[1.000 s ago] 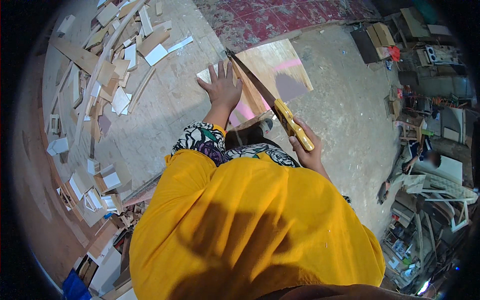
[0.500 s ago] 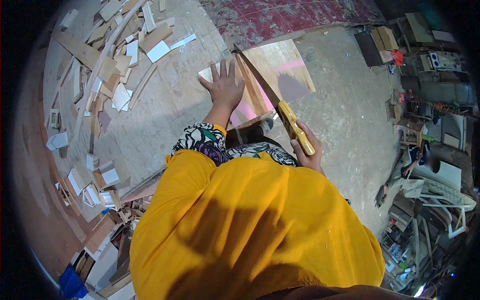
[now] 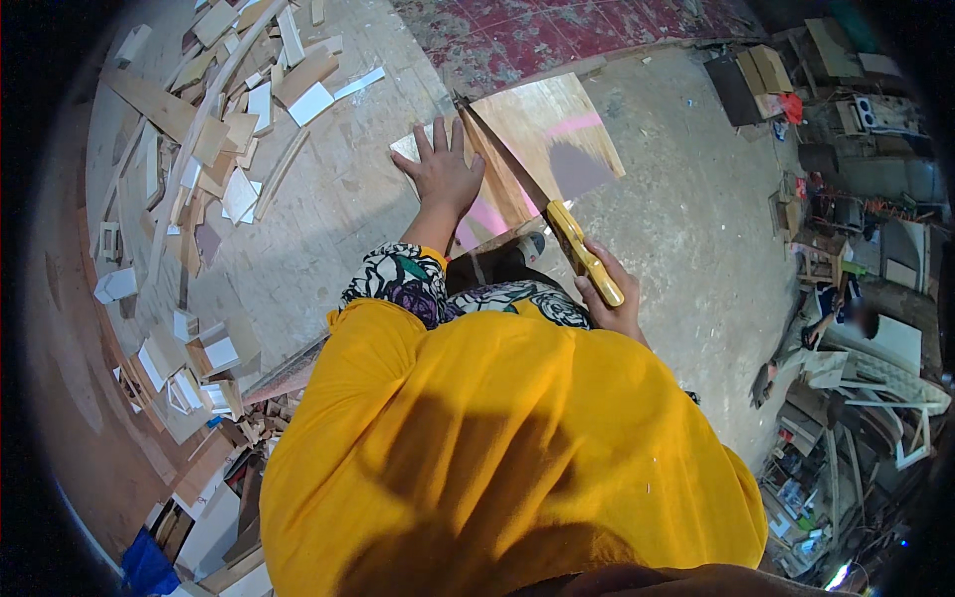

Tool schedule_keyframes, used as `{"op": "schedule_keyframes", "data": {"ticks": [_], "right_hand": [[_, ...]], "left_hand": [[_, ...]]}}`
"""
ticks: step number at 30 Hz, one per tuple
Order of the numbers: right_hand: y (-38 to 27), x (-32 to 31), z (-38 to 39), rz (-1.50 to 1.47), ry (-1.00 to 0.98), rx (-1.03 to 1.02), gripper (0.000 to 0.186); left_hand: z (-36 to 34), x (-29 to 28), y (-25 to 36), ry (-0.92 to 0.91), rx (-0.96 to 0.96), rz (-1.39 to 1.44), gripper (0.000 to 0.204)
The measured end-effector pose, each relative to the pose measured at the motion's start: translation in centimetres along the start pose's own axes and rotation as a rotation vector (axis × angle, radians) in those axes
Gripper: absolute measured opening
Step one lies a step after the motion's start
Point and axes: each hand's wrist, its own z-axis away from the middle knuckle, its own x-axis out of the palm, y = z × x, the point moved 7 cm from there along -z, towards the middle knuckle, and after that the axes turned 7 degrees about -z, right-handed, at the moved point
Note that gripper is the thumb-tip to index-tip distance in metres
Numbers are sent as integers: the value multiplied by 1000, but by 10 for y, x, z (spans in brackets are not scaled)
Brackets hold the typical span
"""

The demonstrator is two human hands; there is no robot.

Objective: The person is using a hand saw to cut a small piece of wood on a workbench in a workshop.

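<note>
My left hand [image 3: 445, 179] lies flat with spread fingers on the left part of a light wooden board [image 3: 542, 111] that has pink marks. In my right hand [image 3: 617, 290] is the yellow handle of a handsaw [image 3: 570, 239], with my fingers wrapped round it. The saw's blade slants up and left across the board, just right of a darker brown strip of wood [image 3: 497, 179]. Whether the teeth are inside a cut cannot be made out. The board's left part rests on a worn worktable [image 3: 328, 209], and its right part reaches out over the floor.
Wood offcuts [image 3: 239, 134] are heaped on the worktable's left, with more white-faced scraps [image 3: 189, 363] lower down. Red tiled flooring [image 3: 517, 40] is at the far side. Along the right stand boxes [image 3: 764, 75] and furniture parts; another person [image 3: 836, 308] is among them.
The saw has shifted very slightly against the board, its tip a little nearer to me. My left hand keeps its place on the board. The whole view has moved slightly.
</note>
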Motion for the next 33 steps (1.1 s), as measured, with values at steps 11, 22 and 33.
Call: {"op": "schedule_keyframes", "data": {"ticks": [11,22,33], "right_hand": [[-1,4,-1,-7,-27,-1,46],[-13,17,-29,64,-20,-14,45],[-3,12,-34,28,-26,15,50]], "left_hand": [[-9,-2,4,8,-7,-4,69],[-10,0,6,17,14,-7,67],[-12,3,0,37,-15,-14,65]]}}
